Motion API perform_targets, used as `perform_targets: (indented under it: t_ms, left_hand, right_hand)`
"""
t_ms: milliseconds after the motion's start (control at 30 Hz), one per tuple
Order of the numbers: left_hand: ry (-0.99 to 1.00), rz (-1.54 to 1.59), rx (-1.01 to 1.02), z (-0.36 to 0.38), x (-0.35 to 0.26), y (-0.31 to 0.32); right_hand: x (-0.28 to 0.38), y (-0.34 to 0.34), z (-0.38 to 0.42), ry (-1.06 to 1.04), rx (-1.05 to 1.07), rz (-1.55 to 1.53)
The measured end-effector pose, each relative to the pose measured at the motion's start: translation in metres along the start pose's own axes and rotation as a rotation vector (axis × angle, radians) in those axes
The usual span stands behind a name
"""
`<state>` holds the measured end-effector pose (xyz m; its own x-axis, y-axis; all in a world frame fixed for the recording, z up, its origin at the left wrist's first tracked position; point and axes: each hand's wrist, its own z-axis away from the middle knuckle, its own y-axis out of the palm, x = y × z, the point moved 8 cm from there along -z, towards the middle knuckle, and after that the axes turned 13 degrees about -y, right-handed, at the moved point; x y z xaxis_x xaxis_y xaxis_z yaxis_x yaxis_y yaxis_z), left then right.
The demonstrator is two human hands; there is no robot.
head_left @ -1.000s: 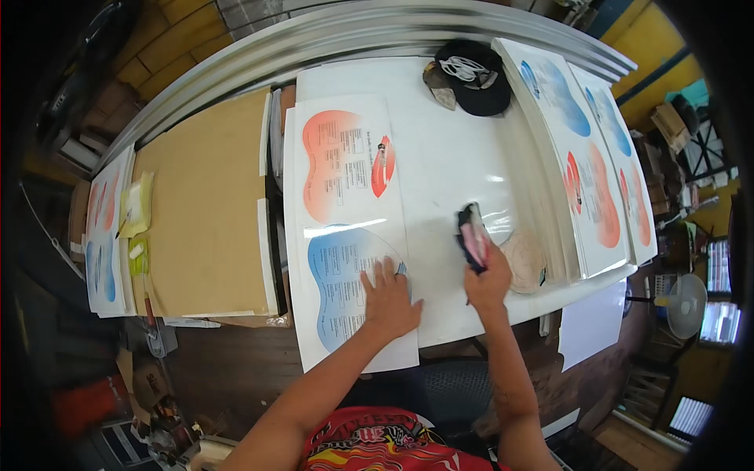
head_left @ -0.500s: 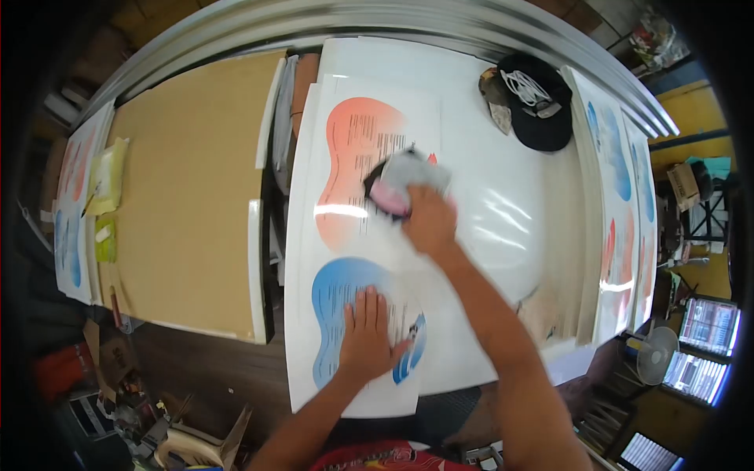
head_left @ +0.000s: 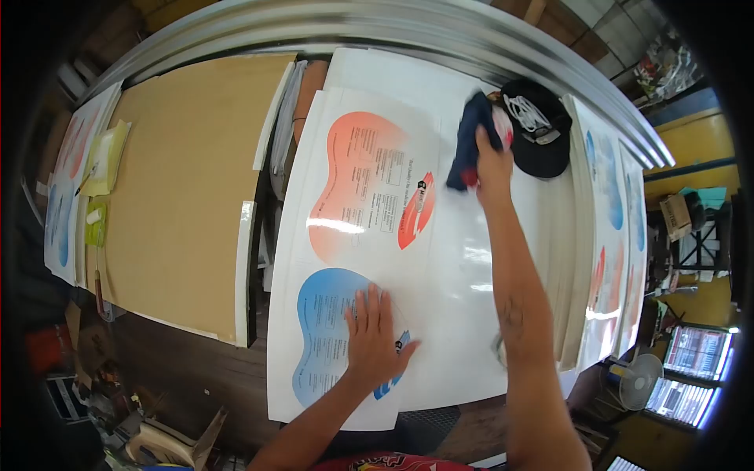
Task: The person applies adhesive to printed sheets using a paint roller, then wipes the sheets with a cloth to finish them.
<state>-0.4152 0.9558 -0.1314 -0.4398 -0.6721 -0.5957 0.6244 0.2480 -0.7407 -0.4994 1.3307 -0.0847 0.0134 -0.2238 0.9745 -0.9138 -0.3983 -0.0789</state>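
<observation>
My left hand (head_left: 372, 337) lies flat with fingers spread on the blue printed patch of a glossy white sheet (head_left: 302, 255). Higher on that sheet is an orange-red printed patch (head_left: 345, 177) with small text. Gripped in my right hand (head_left: 493, 169) is a bunched cloth (head_left: 473, 137), dark navy with some red and white. It is over the white board (head_left: 463, 259), to the right of the orange print. Just right of the cloth sits a black cap (head_left: 546, 161) with a coiled white cable (head_left: 525, 112) in it.
A large brown board (head_left: 184, 196) lies on the left, with yellow packets (head_left: 106, 161) and a brown-handled tool (head_left: 99, 290) along its left edge. More printed sheets (head_left: 609, 188) stand at the right. Metal rails (head_left: 377, 27) run across the back. A fan (head_left: 638, 382) is at lower right.
My right hand has moved the cloth up and right, off the orange print to beside the cap, uncovering the red logo. The left hand stays flat on the blue print. The view has shifted slightly.
</observation>
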Motion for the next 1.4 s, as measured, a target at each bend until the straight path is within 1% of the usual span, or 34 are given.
perform_targets:
  t_ms: [33, 67, 100, 133, 167, 233, 300, 333, 367, 433, 500, 533, 633, 667, 733, 767, 800, 833, 867, 900, 967, 1033, 1067, 1100, 1133, 1200, 1233, 1267, 1300, 1367, 1400]
  left_hand:
    - [-0.008, -0.037, -0.018, -0.012, -0.003, 0.001]
    - [-0.015, -0.073, -0.031, -0.022, -0.006, 0.003]
    - [-0.018, -0.109, -0.041, -0.027, -0.011, 0.004]
    - [0.015, -0.133, -0.032, -0.025, -0.015, 0.003]
    - [0.042, -0.162, -0.020, -0.021, -0.012, 0.000]
    - [0.116, -0.202, 0.023, -0.008, 0.000, -0.009]
    - [0.215, -0.207, 0.087, 0.013, 0.010, -0.021]
    - [0.250, -0.223, 0.133, 0.023, 0.016, -0.027]
    - [0.241, -0.227, 0.148, 0.029, 0.023, -0.031]
    - [0.220, -0.239, 0.181, 0.037, 0.035, -0.038]
    - [0.084, -0.328, 0.143, 0.024, 0.045, -0.028]
    - [0.020, -0.370, 0.125, 0.017, 0.049, -0.024]
    - [0.122, -0.269, 0.023, 0.017, 0.045, -0.027]
    - [0.077, -0.329, 0.070, 0.015, 0.050, -0.022]
    - [0.079, -0.287, 0.072, 0.010, 0.047, -0.024]
    - [0.084, -0.271, 0.075, 0.011, 0.047, -0.025]
    - [0.049, -0.307, 0.108, 0.010, 0.050, -0.021]
    - [0.067, -0.318, 0.080, 0.006, 0.053, -0.021]
    - [0.080, -0.321, 0.061, 0.007, 0.053, -0.020]
    - [0.097, -0.322, 0.044, 0.014, 0.049, -0.021]
    - [0.064, -0.283, 0.069, 0.016, 0.050, -0.021]
    - [0.068, -0.249, 0.060, 0.011, 0.051, -0.025]
    - [0.076, -0.237, 0.056, 0.012, 0.052, -0.025]
    - [0.080, -0.223, 0.060, 0.013, 0.053, -0.022]
    - [0.070, -0.225, 0.075, 0.014, 0.053, -0.020]
    - [0.059, -0.243, 0.100, 0.012, 0.054, -0.017]
    - [0.046, -0.260, 0.118, 0.014, 0.055, -0.016]
    - [0.035, -0.274, 0.125, 0.012, 0.055, -0.017]
    - [0.028, -0.292, 0.132, 0.011, 0.054, -0.017]
    - [0.008, -0.293, 0.131, 0.012, 0.055, -0.018]
    - [0.003, -0.287, 0.128, 0.011, 0.052, -0.019]
  right_hand:
    - [0.001, -0.015, 0.035, 0.275, -0.048, -0.259]
    - [0.011, -0.029, 0.067, 0.452, -0.083, -0.384]
    - [0.015, -0.036, 0.090, 0.525, -0.057, -0.600]
    - [0.022, -0.047, 0.112, 0.553, -0.049, -0.623]
    - [0.030, -0.064, 0.130, 0.579, -0.086, -0.454]
    - [0.062, -0.076, 0.155, 0.254, 0.011, -0.035]
    - [0.079, -0.073, 0.188, -0.018, 0.162, 0.281]
    - [0.088, -0.065, 0.208, -0.251, 0.268, 0.387]
    - [0.094, -0.054, 0.230, -0.486, 0.373, 0.489]
    - [0.092, -0.019, 0.268, -0.616, 0.592, 0.489]
    - [0.061, 0.017, 0.303, -0.543, 0.763, 0.415]
    - [0.033, 0.036, 0.325, -0.449, 0.953, 0.578]
    - [0.032, 0.052, 0.313, -0.519, 1.079, 0.696]
    - [0.020, 0.053, 0.295, -0.536, 1.143, 0.700]
    - [-0.004, 0.062, 0.223, -0.566, 1.123, 0.811]
    - [-0.019, 0.068, 0.178, -0.622, 1.046, 0.863]
    - [-0.021, 0.075, 0.134, -0.671, 0.959, 0.810]
    - [-0.026, 0.083, 0.095, -0.645, 0.900, 0.829]
    - [-0.033, 0.087, 0.060, -0.663, 0.856, 0.927]
    - [-0.035, 0.092, 0.038, -0.661, 0.757, 1.076]
    - [-0.036, 0.088, 0.060, -0.525, 0.626, 1.040]
    - [-0.028, 0.063, 0.160, -0.595, 0.722, 1.068]
    - [-0.013, 0.046, 0.206, -0.515, 0.824, 1.034]
    - [-0.004, 0.035, 0.233, -0.424, 0.929, 0.999]
    - [-0.007, 0.033, 0.218, -0.501, 0.933, 0.986]
    - [-0.033, 0.047, 0.141, -0.654, 0.924, 0.952]
    - [-0.038, 0.064, 0.089, -0.621, 0.838, 0.983]
    - [-0.036, 0.079, 0.048, -0.631, 0.671, 1.014]
    - [-0.032, 0.088, 0.042, -0.662, 0.547, 1.067]
    - [-0.025, 0.072, 0.107, -0.599, 0.557, 0.991]
    - [-0.021, 0.066, 0.172, -0.462, 0.776, 1.141]
